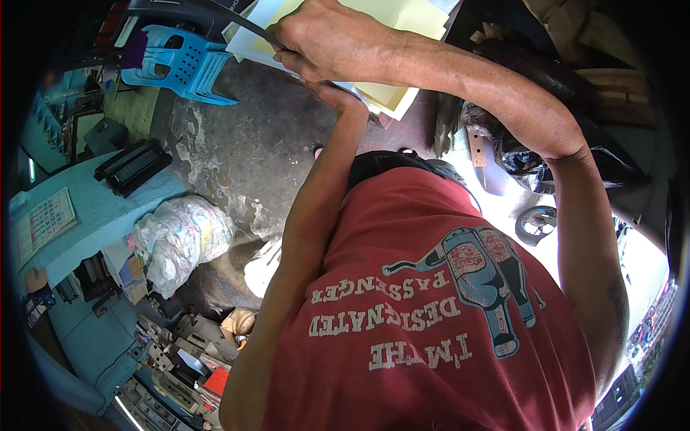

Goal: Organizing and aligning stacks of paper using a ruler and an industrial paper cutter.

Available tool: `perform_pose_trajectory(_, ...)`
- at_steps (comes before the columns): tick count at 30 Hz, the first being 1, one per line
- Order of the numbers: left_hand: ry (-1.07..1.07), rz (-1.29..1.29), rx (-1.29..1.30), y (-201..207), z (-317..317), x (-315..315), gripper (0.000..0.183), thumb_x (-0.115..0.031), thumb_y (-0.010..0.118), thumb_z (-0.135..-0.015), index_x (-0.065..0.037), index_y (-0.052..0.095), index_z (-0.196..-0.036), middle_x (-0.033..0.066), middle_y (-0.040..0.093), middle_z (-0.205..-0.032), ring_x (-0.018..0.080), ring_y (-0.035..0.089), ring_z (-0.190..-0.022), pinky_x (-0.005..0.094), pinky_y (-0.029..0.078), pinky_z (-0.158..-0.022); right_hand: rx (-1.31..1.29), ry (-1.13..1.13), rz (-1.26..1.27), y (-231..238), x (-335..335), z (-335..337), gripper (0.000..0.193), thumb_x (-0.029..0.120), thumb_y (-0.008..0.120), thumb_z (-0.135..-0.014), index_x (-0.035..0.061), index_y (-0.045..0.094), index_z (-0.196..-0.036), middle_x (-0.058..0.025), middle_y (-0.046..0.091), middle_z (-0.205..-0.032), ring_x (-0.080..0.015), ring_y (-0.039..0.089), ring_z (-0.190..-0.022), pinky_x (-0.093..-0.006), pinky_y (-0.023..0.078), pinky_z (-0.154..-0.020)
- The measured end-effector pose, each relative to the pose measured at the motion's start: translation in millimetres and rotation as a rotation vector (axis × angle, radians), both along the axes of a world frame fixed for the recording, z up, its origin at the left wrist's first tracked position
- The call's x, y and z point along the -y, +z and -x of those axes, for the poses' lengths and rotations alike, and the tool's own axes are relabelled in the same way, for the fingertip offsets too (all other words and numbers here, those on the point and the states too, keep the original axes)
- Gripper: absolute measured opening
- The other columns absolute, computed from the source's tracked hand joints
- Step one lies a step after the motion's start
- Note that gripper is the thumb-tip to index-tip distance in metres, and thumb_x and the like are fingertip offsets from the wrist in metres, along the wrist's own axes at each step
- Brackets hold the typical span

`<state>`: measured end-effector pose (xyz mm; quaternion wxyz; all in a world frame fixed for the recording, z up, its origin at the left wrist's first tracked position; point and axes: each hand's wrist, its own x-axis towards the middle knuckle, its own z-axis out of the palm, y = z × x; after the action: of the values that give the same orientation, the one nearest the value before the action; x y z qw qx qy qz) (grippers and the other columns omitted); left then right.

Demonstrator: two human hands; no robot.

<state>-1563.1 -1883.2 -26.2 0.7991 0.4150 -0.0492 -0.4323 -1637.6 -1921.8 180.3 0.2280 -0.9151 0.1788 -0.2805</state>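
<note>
At the top of the head view my right hand (320, 39) is closed round the end of a long, narrow dark bar (243, 21). The bar slants up and left from my fist. Just below it, my left hand (336, 95) reaches up under the right one; its fingers are mostly hidden there, so their grip does not show. Both hands are over a spread of paper: pale yellow sheets (413, 20) lie to the right, with a light blue sheet (253, 44) to the left. The right forearm crosses above the yellow sheets.
Stacked blue plastic chairs (183, 63) stand at the far left. Below them, a light blue counter (144, 188) bears a black slotted unit (131, 167) and a calendar (47, 224). A stuffed clear plastic bag (183, 241) rests beside it. Dark plastic bags (604, 167) lie right.
</note>
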Motion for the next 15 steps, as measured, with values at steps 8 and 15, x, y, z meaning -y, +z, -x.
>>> perform_pose_trajectory(8, 0.006, 0.075, -0.078, 2, -5, -2, 0.062, -0.063, 0.027, -0.097, -0.015, 0.043, -0.133, 0.0103, 0.052, -0.131, 0.0241, 0.058, -0.117, 0.0435, 0.054, -0.096, 0.026, 0.109, -0.042, 4, 3, 0, 0.008, 0.008, 0.069, -0.067, 0.0027, 0.066, -0.062, -0.0169, 0.063, -0.061, -0.0316, 0.067, -0.061, -0.0392, 0.054, -0.057)
perform_pose_trajectory(15, 0.001, 0.089, -0.009, 1, -1, 1, 0.059, -0.059, 0.025, -0.100, -0.014, 0.041, -0.135, 0.0115, 0.051, -0.131, 0.0248, 0.058, -0.116, 0.0425, 0.056, -0.095, 0.039, 0.160, -0.235, -8, 6, -4, 0.006, 0.007, 0.068, -0.067, 0.0017, 0.066, -0.066, -0.0168, 0.064, -0.063, -0.0333, 0.067, -0.061, -0.0394, 0.053, -0.057)
